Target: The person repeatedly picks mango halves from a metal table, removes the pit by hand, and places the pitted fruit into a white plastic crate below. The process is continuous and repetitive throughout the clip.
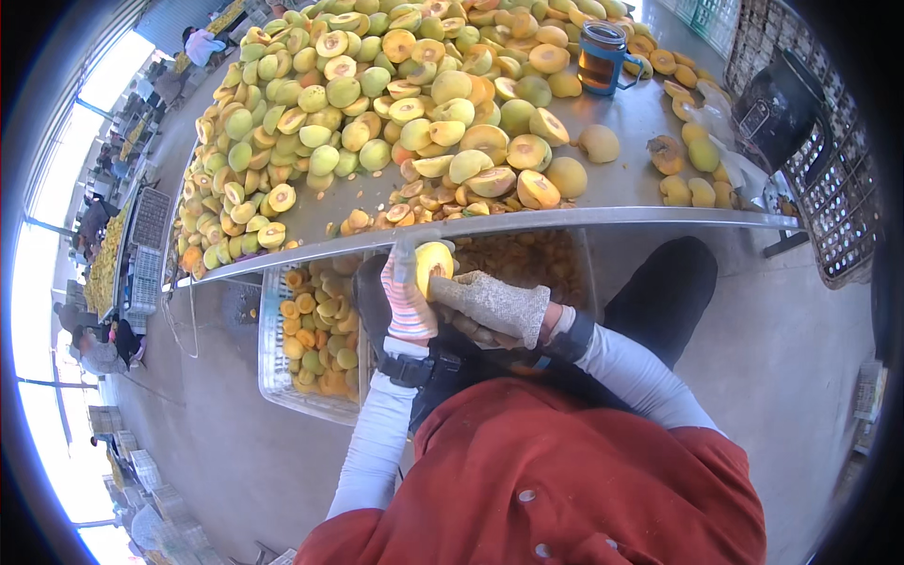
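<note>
Over the gap between the table edge and my lap, my left hand [407,293], in a striped glove with a grey thumb, holds a yellow peach half [433,265]. Its cut face with the brown pit hollow is turned toward my right hand [494,304]. That hand wears a worn grey knit glove; its thumb or forefinger touches the cut face while the other fingers curl underneath. Whether those curled fingers grip anything is hidden. Just beyond both hands runs the metal table [607,217], heaped with peach halves [395,106].
A white plastic crate [272,381] of peach halves stands below the table at left. Beneath the edge sits a bin of fruit scraps [522,261]. On the table are a blue-handled glass mug [602,60] and, at right, a dark jug [777,106]. Other people work far left.
</note>
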Demonstrator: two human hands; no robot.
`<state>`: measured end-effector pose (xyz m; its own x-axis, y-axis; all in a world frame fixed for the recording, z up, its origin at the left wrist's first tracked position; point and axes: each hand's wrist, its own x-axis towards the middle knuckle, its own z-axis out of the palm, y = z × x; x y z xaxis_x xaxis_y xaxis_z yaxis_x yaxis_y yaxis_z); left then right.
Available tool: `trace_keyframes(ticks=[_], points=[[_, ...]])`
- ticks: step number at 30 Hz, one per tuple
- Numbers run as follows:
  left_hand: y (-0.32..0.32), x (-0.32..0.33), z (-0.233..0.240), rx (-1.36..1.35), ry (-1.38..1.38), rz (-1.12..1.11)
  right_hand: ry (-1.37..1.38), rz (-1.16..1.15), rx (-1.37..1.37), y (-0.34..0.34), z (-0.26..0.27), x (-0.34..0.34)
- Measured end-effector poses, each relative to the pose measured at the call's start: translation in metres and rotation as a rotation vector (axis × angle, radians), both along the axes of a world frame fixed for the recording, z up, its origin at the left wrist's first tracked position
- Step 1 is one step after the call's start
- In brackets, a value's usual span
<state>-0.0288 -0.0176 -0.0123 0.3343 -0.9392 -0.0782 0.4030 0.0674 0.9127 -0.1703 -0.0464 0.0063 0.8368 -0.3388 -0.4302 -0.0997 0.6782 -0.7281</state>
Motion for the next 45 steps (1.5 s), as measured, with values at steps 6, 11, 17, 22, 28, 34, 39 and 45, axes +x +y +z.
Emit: trace_keyframes(ticks=[6,11,17,22,28,34,39,45], points=[[0.000,-0.022,-0.003,-0.154,-0.250,0.290,-0.072,-0.004,0.177,-0.001,0.011,-0.001],[0.000,-0.017,0.004,-0.117,0.130,-0.082,-0.150,-0.052,0.274,0.004,0.009,-0.012],[-0.018,-0.021,-0.006,-0.126,-0.100,0.029,-0.350,-0.011,0.400,0.000,0.010,-0.014],[-0.017,0.007,0.015,-0.114,-0.094,-0.531,-0.607,0.007,0.616,0.012,-0.019,-0.012],[0.004,-0.007,-0.018,0.014,0.122,-0.038,-0.595,0.048,0.758,0.004,-0.040,0.002],[0.031,0.018,-0.021,0.170,-0.191,-0.342,-0.080,0.267,0.216,0.003,-0.015,-0.012],[0.046,0.018,-0.036,0.241,0.255,0.057,-0.320,0.258,0.714,-0.008,-0.060,0.001],[0.083,0.109,-0.025,0.312,0.538,0.574,-0.450,-0.193,0.871,-0.006,-0.070,0.029]])
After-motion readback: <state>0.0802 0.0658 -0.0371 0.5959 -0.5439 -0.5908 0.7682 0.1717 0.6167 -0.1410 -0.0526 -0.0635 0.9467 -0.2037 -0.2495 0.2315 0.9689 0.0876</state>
